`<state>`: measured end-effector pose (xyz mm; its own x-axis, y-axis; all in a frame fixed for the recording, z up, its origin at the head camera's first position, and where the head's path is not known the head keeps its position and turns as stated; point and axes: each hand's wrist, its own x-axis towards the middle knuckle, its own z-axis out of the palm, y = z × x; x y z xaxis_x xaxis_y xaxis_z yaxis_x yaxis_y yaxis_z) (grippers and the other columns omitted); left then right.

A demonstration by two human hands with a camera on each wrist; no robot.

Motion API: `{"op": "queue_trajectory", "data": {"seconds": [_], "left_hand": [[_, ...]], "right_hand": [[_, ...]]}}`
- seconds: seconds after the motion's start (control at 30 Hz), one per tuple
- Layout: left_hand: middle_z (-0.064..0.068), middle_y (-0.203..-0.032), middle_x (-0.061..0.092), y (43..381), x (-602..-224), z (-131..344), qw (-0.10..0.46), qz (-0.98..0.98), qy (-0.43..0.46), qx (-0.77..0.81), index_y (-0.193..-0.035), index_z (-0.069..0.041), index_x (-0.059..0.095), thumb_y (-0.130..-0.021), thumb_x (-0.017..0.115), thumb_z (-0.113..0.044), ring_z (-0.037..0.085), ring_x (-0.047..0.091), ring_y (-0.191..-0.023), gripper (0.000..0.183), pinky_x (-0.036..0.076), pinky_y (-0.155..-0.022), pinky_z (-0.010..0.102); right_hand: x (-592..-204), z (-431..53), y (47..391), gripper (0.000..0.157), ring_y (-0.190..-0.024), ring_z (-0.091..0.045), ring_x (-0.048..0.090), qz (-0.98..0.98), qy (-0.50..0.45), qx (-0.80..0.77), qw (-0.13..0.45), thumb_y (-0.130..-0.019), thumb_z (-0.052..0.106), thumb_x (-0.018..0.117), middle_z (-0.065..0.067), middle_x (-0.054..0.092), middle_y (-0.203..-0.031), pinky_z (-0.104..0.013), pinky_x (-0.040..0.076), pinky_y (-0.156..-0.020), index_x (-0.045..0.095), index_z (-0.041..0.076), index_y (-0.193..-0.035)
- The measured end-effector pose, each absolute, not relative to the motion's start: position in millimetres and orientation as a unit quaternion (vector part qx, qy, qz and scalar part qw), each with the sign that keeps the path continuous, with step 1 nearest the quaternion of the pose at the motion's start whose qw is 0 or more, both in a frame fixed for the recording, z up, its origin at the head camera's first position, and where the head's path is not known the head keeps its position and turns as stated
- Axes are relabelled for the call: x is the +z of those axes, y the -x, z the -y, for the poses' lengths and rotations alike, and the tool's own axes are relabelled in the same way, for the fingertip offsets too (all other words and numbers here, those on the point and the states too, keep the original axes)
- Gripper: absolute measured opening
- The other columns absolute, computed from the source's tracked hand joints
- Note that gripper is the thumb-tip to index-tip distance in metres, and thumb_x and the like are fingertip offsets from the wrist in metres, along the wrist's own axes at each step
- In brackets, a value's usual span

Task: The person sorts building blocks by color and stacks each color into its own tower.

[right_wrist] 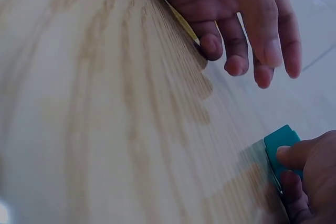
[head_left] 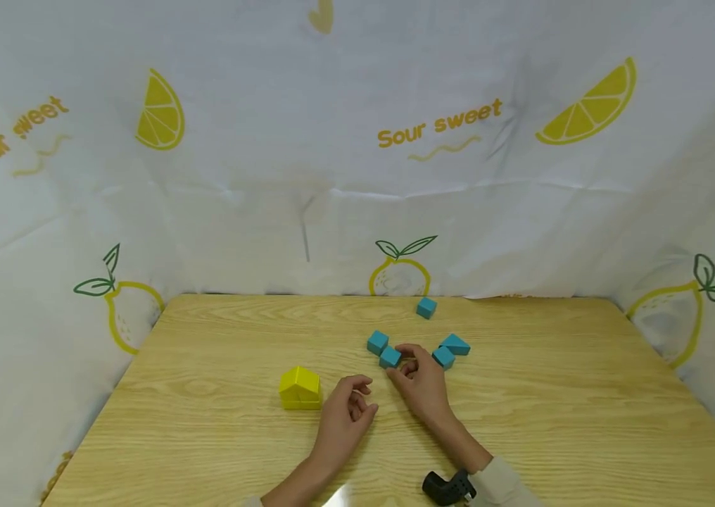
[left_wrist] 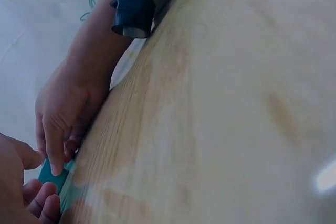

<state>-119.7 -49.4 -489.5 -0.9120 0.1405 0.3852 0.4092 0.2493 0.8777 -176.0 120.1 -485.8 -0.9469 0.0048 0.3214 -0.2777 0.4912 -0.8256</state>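
Note:
My right hand point(head_left: 424, 387) pinches a blue cube point(head_left: 390, 358) between thumb and fingers on the tabletop. That cube touches the corner of another blue cube point(head_left: 378, 342) just behind it. In the right wrist view, the thumb of the right hand point(right_wrist: 320, 174) presses on a blue block point(right_wrist: 282, 140). To the left, my left hand point(head_left: 343, 422) hovers with loosely bent fingers and holds nothing. Beside it sits a small house-like stack of yellow blocks point(head_left: 300, 389).
Right of the right hand, a blue cube point(head_left: 443, 358) lies against a blue triangular block point(head_left: 455, 344). One more blue cube point(head_left: 426, 308) rests near the back edge of the wooden table point(head_left: 237, 331). A lemon-printed white cloth point(head_left: 269, 232) hangs behind and at both sides.

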Motion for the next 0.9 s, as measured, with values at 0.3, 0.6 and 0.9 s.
{"op": "queue_trajectory", "data": {"seconds": [0.3, 0.6, 0.9], "left_hand": [[0.013, -0.104, 0.055, 144.7, -495.0, 32.6, 0.166, 0.783, 0.142, -0.582, -0.122, -0.003, 0.055, -0.084, 0.070, 0.004, 0.018, 0.053, -0.073, 0.041, 0.045, -0.060, 0.023], [0.015, -0.106, 0.053, 160.9, -493.3, 28.3, 0.175, 0.793, 0.131, -0.568, -0.120, 0.000, 0.057, -0.081, 0.069, 0.011, 0.021, 0.052, -0.073, 0.042, 0.044, -0.058, 0.022], [0.010, -0.111, 0.056, 170.6, -492.9, 25.8, 0.150, 0.837, 0.143, -0.506, -0.120, -0.004, 0.058, -0.081, 0.069, 0.009, 0.016, 0.050, -0.074, 0.042, 0.042, -0.060, 0.023]], "right_hand": [[-485.8, -125.5, 175.4, 0.038, -0.069, -0.014, 0.059, 0.850, -0.092, 0.505, 0.120, -0.080, 0.003, 0.076, -0.002, 0.060, -0.079, -0.025, 0.050, -0.062, 0.064, 0.005, -0.116], [-485.5, -128.2, 174.8, 0.039, -0.068, -0.015, 0.061, 0.834, -0.117, 0.532, 0.091, -0.081, 0.001, 0.075, -0.003, 0.063, -0.080, -0.026, 0.050, -0.061, 0.063, 0.005, -0.118], [-485.4, -130.6, 175.2, 0.038, -0.067, -0.014, 0.060, 0.839, -0.118, 0.527, 0.071, -0.082, 0.003, 0.075, -0.001, 0.063, -0.079, -0.026, 0.050, -0.061, 0.063, 0.009, -0.117]]}}
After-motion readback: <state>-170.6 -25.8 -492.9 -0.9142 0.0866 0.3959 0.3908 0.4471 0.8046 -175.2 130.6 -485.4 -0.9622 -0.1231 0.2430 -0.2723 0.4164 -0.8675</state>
